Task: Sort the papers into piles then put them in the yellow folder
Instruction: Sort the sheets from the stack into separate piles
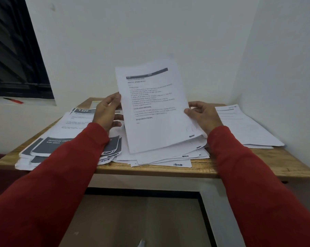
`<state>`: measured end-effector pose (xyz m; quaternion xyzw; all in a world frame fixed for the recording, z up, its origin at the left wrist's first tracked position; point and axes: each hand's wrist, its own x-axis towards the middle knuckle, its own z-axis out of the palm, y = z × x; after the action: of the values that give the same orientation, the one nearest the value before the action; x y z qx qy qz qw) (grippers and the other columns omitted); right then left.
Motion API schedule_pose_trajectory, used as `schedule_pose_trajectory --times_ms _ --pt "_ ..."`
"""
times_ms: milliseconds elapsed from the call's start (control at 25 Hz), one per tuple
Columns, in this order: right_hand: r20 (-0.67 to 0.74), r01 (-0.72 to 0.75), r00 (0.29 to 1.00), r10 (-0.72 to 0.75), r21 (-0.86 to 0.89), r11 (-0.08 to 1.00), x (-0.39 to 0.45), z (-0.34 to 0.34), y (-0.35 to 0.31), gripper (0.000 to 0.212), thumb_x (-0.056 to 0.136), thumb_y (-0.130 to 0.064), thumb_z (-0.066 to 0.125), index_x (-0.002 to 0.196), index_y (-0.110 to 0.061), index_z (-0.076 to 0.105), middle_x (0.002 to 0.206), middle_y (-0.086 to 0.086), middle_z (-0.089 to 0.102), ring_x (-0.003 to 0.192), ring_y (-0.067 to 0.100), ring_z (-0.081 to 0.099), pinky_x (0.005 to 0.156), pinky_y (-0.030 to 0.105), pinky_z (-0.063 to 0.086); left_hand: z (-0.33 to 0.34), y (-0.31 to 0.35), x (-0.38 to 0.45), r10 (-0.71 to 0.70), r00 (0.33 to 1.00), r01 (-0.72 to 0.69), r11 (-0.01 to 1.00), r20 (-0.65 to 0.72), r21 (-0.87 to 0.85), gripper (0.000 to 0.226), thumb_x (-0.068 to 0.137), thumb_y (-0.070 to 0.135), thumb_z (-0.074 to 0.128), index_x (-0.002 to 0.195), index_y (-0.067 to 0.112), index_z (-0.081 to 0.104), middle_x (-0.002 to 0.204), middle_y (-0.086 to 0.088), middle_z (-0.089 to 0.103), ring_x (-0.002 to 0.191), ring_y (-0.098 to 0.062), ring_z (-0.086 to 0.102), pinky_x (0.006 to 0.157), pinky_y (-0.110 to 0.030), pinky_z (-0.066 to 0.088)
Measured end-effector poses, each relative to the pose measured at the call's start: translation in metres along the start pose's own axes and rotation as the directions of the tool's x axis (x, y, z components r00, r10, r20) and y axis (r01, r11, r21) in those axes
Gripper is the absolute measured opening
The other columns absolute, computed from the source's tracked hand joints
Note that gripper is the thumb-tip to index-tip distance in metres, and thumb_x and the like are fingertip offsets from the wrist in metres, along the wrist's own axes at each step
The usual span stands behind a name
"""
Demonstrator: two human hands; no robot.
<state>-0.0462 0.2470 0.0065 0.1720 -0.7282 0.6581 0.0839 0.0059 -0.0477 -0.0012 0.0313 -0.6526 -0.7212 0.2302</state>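
Printed white paper sheet, raised upright above the loose middle paper stack on the wooden table, is pinched by left hand and right hand at opposite side edges, a sound hold for thin, light, floppy, crease-prone stock.

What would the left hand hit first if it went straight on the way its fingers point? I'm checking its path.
The left hand points right, its fingers already at the raised sheet, so it would meet that sheet first. Depth is unclear.
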Motion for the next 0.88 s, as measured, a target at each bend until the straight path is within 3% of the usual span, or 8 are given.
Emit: schedule_pose_trajectory --times_ms 200,320,400,480,600,680,800,880 --pt "0.109 0.022 0.992 0.066 -0.661 0.750 0.003 -0.010 0.009 0.042 0.089 -0.014 0.066 0.124 -0.034 0.058 0.083 -0.006 0.056 0.079 0.015 0.054 0.073 0.028 0.043 -0.006 -0.002 0.005 0.083 0.969 -0.067 0.995 -0.231 0.077 0.031 0.103 0.044 0.049 0.126 0.023 0.054 0.106 0.007 0.075 0.048 -0.014 0.066 0.036 -0.017 0.032" --pt "0.104 -0.006 0.988 0.115 -0.712 0.702 0.004 -0.013 0.015 0.045 0.088 -0.014 0.065 0.129 -0.030 0.055 0.093 -0.001 0.058 0.087 0.018 0.054 0.076 0.027 0.039 -0.007 -0.004 0.008 0.213 0.935 -0.160 0.967 -0.283 0.198 0.022 0.103 0.040 0.048 0.119 0.025 0.055 0.111 0.001 0.071 0.048 -0.015 0.061 0.037 -0.020 0.035" --pt "0.032 -0.008 0.999 0.041 -0.695 0.719 0.003 -0.013 0.014 0.035 0.090 -0.020 0.065 0.123 -0.029 0.059 0.096 0.001 0.057 0.094 0.019 0.054 0.081 0.025 0.037 -0.007 -0.008 0.007 0.359 0.898 -0.262 0.902 -0.255 0.344 0.025 0.102 0.041 0.050 0.119 0.025 0.059 0.109 -0.001 0.067 0.064 -0.023 0.060 0.052 -0.025 0.050" --pt "-0.105 0.008 0.990 -0.089 -0.602 0.799 0.003 -0.013 0.011 0.018 0.092 -0.021 0.062 0.109 -0.027 0.064 0.091 0.000 0.057 0.084 0.014 0.054 0.076 0.021 0.037 -0.005 -0.011 0.004 0.479 0.854 -0.353 0.819 -0.202 0.452 0.027 0.099 0.042 0.050 0.119 0.026 0.060 0.100 0.009 0.062 0.077 -0.024 0.058 0.073 -0.038 0.054" --pt "-0.225 0.090 0.946 -0.234 -0.510 0.855 0.001 -0.016 0.012 0.021 0.088 -0.006 0.059 0.095 -0.022 0.071 0.080 -0.006 0.057 0.069 0.005 0.051 0.074 0.020 0.037 -0.006 0.007 0.003 0.547 0.806 -0.391 0.779 -0.226 0.490 0.022 0.099 0.037 0.050 0.118 0.029 0.060 0.085 0.016 0.059 0.075 -0.020 0.057 0.078 -0.038 0.050" --pt "-0.263 0.083 0.935 -0.237 -0.490 0.868 0.001 -0.015 0.010 0.020 0.089 -0.006 0.060 0.094 -0.019 0.073 0.080 -0.007 0.059 0.068 0.004 0.052 0.072 0.018 0.036 -0.018 0.027 0.003 0.514 0.831 -0.334 0.765 -0.210 0.551 0.017 0.099 0.037 0.050 0.111 0.032 0.061 0.079 0.013 0.065 0.084 -0.021 0.062 0.084 -0.038 0.052" --pt "-0.255 0.086 0.939 -0.229 -0.471 0.878 -0.002 -0.012 0.002 0.016 0.091 -0.009 0.062 0.096 -0.019 0.074 0.087 -0.002 0.063 0.066 0.005 0.053 0.065 0.011 0.037 -0.066 0.039 -0.001 0.332 0.928 -0.122 0.700 -0.170 0.704 0.030 0.095 0.046 0.058 0.118 0.028 0.060 0.097 0.005 0.067 0.103 -0.022 0.060 0.097 -0.043 0.049" --pt "-0.247 0.110 0.937 -0.246 -0.462 0.880 -0.008 -0.010 -0.005 0.014 0.092 -0.011 0.063 0.095 -0.022 0.072 0.093 0.002 0.067 0.066 0.006 0.053 0.070 0.018 0.044 -0.109 0.039 -0.011 0.171 0.956 0.117 0.524 -0.239 0.844 0.057 0.089 0.062 0.058 0.132 0.025 0.054 0.120 -0.002 0.063 0.121 -0.030 0.050 0.104 -0.048 0.043"
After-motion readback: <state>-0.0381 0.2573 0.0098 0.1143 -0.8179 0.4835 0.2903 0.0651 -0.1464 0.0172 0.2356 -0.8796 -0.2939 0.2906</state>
